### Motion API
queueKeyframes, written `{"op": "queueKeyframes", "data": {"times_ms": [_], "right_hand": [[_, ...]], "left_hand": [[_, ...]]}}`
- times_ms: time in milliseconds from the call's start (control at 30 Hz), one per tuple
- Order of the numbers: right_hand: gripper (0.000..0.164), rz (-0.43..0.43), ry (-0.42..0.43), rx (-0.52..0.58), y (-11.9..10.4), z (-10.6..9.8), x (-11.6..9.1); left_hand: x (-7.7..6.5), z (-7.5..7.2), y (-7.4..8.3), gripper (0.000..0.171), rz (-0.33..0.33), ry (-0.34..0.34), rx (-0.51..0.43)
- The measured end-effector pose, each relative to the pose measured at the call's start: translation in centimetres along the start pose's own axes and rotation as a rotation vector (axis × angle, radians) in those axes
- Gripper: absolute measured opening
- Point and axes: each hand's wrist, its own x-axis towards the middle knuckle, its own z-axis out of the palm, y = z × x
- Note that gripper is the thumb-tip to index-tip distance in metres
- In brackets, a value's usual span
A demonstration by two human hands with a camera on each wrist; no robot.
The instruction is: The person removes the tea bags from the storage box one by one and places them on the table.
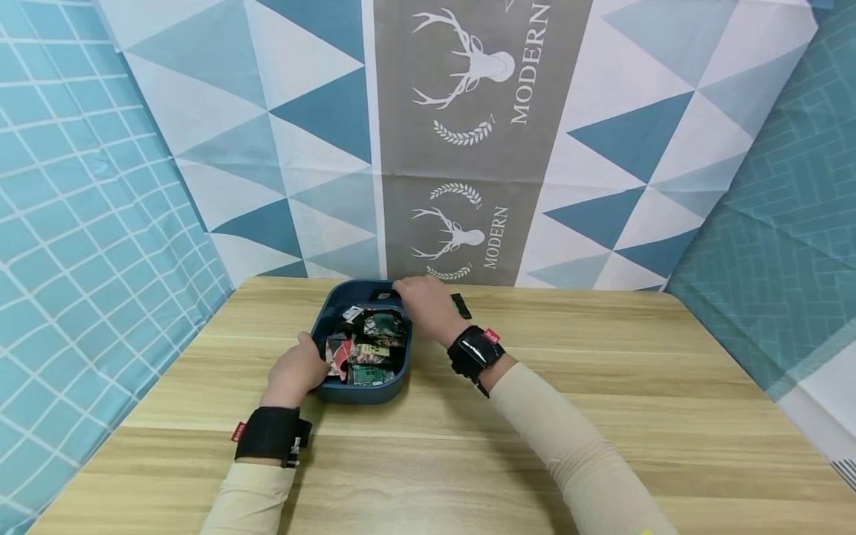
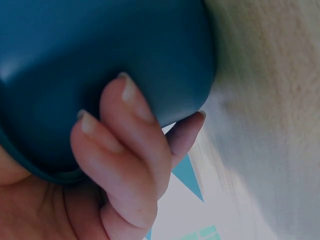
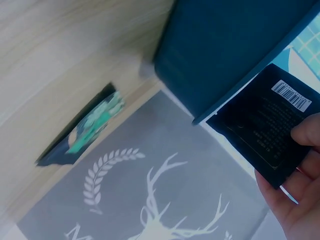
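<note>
A dark blue bin (image 1: pixel 361 395) with rounded corners stands on the table, with several small printed packets (image 1: pixel 370 350) lying in it. My left hand (image 1: pixel 296 370) grips the bin's left side; in the left wrist view its curled fingers (image 2: pixel 127 145) press the outer wall, with the rim near the palm. At the far right corner, my right hand (image 1: pixel 431 306) holds a black packet (image 3: pixel 267 125) by its edge, pinched between thumb and fingers. A white barcode shows on that packet, which is beside the bin's rim.
Another black and green packet (image 3: pixel 95 125) lies on the table behind my right hand, close to the back edge. A patterned cloth with deer heads (image 1: pixel 461 223) hangs behind the wooden table (image 1: pixel 568 416). Blue tiled sheets (image 1: pixel 87 186) flank both sides.
</note>
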Motion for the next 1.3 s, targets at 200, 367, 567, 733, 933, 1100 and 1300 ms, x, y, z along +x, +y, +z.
{"op": "queueKeyframes", "data": {"times_ms": [200,367,567,733,933,1100,1300], "right_hand": [[0.026,0.032,0.029,0.027,1.6,-0.4,-0.9],[0.025,0.081,0.082,0.005,3.4,0.0,-1.7],[0.024,0.099,0.062,-0.024,5.4,0.6,-3.1],[0.020,0.123,-0.006,-0.022,6.7,0.6,-4.2],[0.015,0.156,-0.060,-0.038,8.1,0.8,-5.2],[0.016,0.177,-0.072,-0.053,9.2,1.5,-6.2],[0.015,0.237,-0.099,-0.086,10.5,2.2,-7.3]], "left_hand": [[-0.1,0.0,0.1,0.073,0.000,-0.004,-0.014],[-0.2,-0.1,0.2,0.072,0.005,-0.007,-0.018],[-0.1,-0.2,0.3,0.071,0.005,-0.004,-0.014],[-0.2,-0.1,0.2,0.072,0.002,-0.008,-0.018],[-0.3,-0.3,0.1,0.071,0.006,-0.009,-0.022],[-0.4,-0.3,0.0,0.071,0.001,-0.001,-0.023],[-0.4,-0.3,0.1,0.071,0.004,0.001,-0.024]]}}
